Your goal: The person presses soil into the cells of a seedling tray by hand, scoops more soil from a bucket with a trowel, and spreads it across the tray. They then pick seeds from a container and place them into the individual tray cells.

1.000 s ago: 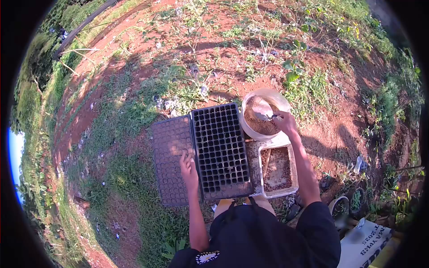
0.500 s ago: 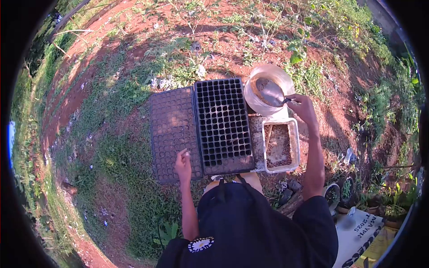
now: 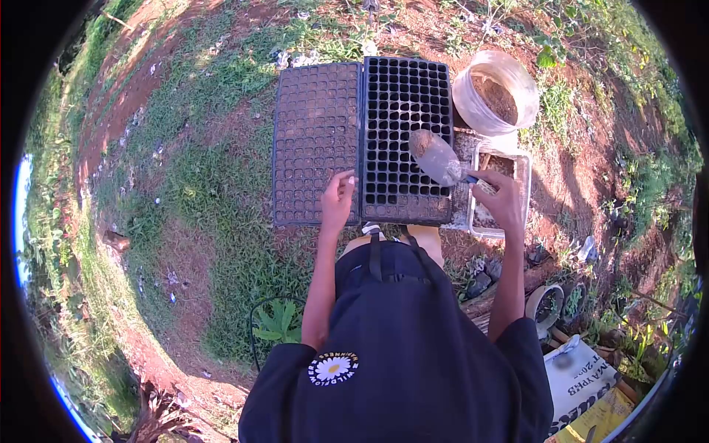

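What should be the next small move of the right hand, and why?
Probably tip the trowel so its soil drops into the dark tray: the right hand holds it above empty-looking cells, while the browner tray beside it looks filled.

Pretty sure I counted two seedling trays (image 3: 317, 148), one trowel (image 3: 439, 162), one round tub (image 3: 470, 100), one rectangular basin (image 3: 526, 184).

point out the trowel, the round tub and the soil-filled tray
trowel (image 3: 441, 164): head view, on its blade
round tub (image 3: 526, 93): head view, on its wall
soil-filled tray (image 3: 314, 221): head view, on its near rim
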Motion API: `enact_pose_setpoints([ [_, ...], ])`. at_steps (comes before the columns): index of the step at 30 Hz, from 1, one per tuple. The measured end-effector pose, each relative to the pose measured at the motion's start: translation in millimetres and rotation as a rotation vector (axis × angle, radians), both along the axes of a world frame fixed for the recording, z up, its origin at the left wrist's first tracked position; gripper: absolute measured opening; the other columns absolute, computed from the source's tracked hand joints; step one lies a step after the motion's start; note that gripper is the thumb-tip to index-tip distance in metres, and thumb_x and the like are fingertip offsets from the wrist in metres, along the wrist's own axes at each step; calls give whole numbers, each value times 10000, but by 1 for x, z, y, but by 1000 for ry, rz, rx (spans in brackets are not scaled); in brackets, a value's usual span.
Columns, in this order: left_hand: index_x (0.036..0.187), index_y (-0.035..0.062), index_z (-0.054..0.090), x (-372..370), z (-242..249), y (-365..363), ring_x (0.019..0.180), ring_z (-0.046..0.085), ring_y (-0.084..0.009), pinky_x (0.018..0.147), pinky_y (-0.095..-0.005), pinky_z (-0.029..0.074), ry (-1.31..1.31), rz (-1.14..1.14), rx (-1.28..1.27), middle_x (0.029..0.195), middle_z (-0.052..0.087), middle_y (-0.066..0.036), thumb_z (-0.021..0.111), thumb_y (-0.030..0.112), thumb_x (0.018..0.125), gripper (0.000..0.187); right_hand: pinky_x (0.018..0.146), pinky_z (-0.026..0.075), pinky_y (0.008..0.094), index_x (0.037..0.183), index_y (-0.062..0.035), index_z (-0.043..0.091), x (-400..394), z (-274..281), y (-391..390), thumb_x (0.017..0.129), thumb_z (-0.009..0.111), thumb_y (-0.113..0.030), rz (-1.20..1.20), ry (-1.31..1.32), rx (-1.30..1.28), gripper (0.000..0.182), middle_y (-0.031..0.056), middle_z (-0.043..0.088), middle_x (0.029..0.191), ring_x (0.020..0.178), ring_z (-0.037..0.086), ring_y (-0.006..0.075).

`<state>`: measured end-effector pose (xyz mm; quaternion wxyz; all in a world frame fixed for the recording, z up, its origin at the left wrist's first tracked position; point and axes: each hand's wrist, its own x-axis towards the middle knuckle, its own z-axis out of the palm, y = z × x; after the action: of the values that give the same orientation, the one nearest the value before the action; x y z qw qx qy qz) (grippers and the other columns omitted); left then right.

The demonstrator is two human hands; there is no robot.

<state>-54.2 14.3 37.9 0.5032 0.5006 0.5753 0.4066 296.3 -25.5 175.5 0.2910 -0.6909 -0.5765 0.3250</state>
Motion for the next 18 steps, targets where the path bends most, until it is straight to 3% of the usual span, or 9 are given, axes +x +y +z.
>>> enact_pose_setpoints([
  [9, 1230, 49, 622, 17, -26, -15, 829, 689, -160, 764, -315, 536, -20, -158, -115, 911, 716, -102, 572, 226, 1007, 290, 876, 540, 344, 1093, -66, 751, -48, -79, -64, 762, 746, -131, -6, 126, -102, 338, 122, 749, 1046, 964, 722, 237],
  [12, 1218, 47, 628, 22, -39, -24, 750, 674, -159, 708, -311, 519, 162, -266, -154, 842, 694, -107, 595, 209, 984, 287, 845, 542, 325, 1087, -86, 751, -52, -101, -80, 760, 750, -180, 21, 73, -125, 340, 121, 751, 1021, 951, 727, 246],
  [15, 1231, 46, 624, 24, -54, -32, 738, 671, -166, 698, -318, 513, 131, -318, -143, 833, 686, -100, 587, 197, 981, 295, 821, 544, 320, 1065, -91, 754, -58, -116, -91, 754, 754, -224, 21, 67, -127, 339, 112, 755, 986, 916, 730, 246],
  [18, 1252, 46, 621, 23, -64, -38, 798, 703, -201, 741, -342, 543, 167, -353, -156, 923, 720, -132, 553, 120, 959, 309, 810, 544, 337, 1066, -91, 753, -60, -123, -96, 753, 757, -227, 27, 89, -205, 342, 109, 752, 982, 905, 727, 259],
])
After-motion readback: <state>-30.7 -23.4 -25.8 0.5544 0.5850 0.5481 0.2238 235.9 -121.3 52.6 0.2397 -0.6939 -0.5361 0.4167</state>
